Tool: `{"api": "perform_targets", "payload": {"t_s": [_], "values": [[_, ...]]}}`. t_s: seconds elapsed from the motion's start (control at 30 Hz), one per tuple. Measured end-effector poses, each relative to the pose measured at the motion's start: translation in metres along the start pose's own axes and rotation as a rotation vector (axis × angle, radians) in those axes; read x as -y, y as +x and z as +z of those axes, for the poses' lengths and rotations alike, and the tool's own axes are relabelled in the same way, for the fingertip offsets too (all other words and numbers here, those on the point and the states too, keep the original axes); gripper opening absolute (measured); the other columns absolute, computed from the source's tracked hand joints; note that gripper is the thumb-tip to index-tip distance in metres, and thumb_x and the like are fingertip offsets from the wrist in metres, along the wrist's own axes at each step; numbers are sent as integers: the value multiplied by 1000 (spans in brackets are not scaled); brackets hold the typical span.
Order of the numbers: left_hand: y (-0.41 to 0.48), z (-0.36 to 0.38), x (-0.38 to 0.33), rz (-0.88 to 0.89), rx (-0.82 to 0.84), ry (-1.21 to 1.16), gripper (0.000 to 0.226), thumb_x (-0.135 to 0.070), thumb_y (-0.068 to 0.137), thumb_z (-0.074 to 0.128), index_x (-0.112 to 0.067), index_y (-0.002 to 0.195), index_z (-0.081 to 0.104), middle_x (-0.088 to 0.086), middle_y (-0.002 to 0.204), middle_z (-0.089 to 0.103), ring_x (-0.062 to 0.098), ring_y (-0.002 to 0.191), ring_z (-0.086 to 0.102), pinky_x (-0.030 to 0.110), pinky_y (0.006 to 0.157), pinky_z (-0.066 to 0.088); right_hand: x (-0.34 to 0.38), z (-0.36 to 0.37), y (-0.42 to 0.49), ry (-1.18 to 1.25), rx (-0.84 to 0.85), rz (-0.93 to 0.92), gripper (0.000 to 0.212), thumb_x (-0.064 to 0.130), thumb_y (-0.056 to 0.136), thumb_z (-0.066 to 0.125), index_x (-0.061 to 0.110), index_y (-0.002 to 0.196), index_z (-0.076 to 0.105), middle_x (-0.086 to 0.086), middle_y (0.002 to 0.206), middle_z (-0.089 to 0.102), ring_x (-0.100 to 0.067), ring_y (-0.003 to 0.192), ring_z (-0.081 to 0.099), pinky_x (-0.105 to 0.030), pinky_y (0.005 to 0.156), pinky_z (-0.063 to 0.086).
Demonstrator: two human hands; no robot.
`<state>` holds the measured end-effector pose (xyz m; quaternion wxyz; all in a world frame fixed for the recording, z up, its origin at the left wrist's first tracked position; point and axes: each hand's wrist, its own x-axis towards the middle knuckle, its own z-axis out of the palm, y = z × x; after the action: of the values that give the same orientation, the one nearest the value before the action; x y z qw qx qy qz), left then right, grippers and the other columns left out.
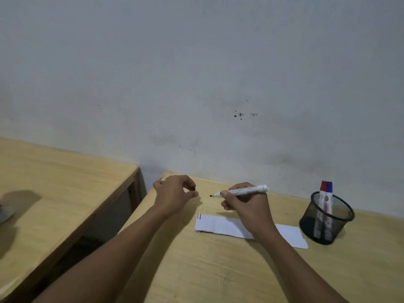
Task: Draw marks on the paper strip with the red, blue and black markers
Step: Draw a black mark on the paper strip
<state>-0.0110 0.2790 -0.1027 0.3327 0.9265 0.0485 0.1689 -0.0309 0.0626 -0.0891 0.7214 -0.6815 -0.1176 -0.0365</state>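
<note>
My right hand (247, 206) grips a white marker (242, 190) with a bare black tip pointing left, held above the table. My left hand (175, 194) hovers just left of that tip, fingers pinched on a small dark object that looks like the marker's cap (193, 189). Below both hands a white folded paper strip (220, 225) lies on the wooden table (218, 270). Short red and blue marks show at the strip's left end. My right forearm covers the strip's middle. The red marker (324, 199) and the blue marker (329, 200) stand in a black mesh cup (326, 219).
The mesh cup stands at the strip's right end, close to the wall (196, 73) that runs directly behind the table. A second wooden table (54, 193) sits to the left, separated by a dark gap. A grey object (5, 213) shows at its left edge.
</note>
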Motion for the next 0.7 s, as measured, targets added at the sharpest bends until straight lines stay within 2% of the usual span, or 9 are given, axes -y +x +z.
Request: {"api": "perform_targets", "payload": {"t_s": [0.17,0.27,0.37,0.43,0.5,0.57,0.63,0.7], "values": [[3,22,16,1,4,57,15,-37,83,73,-32,96,70,-21,86,71,2,101,59,41,101,17,-18,7,11,3,2,77,16,-1,87,76,0,87,61,-10,70,71,-24,61,70,-28,61,59],[3,25,20,-12,75,86,36,-38,85,70,-36,120,63,-18,96,76,8,114,56,44,103,17,-26,11,16,7,7,97,11,-1,88,75,-2,92,66,-13,74,72,-21,59,69,-29,62,60],[0,24,24,-10,92,113,55,-46,84,70,-38,135,52,-18,111,72,11,122,52,44,103,16,-35,15,18,-42,45,94,5,3,89,76,1,86,72,-16,74,73,-24,63,69,-31,62,58],[-11,22,24,33,-30,95,49,-44,83,68,-39,129,52,-19,114,64,10,118,51,40,103,17,-44,17,18,-60,53,118,7,7,90,76,3,85,72,-17,73,74,-26,65,69,-36,63,57],[-28,18,23,75,-151,41,33,-43,80,69,-38,109,55,-22,105,55,5,106,51,33,99,17,-51,17,18,-40,52,142,11,9,92,74,0,87,70,-22,75,73,-28,64,67,-39,65,56],[-46,15,21,94,-83,34,28,-51,76,70,-37,96,56,-23,96,54,1,99,48,32,96,18,-55,17,18,-34,54,143,13,9,93,72,-3,90,69,-26,80,74,-28,64,67,-40,64,56],[-56,14,20,102,46,108,34,-64,72,68,-38,92,59,-25,96,56,0,99,46,37,99,19,-57,16,17,-47,59,125,15,10,94,72,-4,91,68,-22,77,74,-27,64,68,-38,62,58],[-58,15,22,99,82,149,38,-70,69,67,-40,92,60,-26,99,56,2,102,44,37,99,20,-59,16,15,-87,75,100,15,11,94,72,-3,90,68,-18,72,73,-25,64,69,-35,62,57]]}}
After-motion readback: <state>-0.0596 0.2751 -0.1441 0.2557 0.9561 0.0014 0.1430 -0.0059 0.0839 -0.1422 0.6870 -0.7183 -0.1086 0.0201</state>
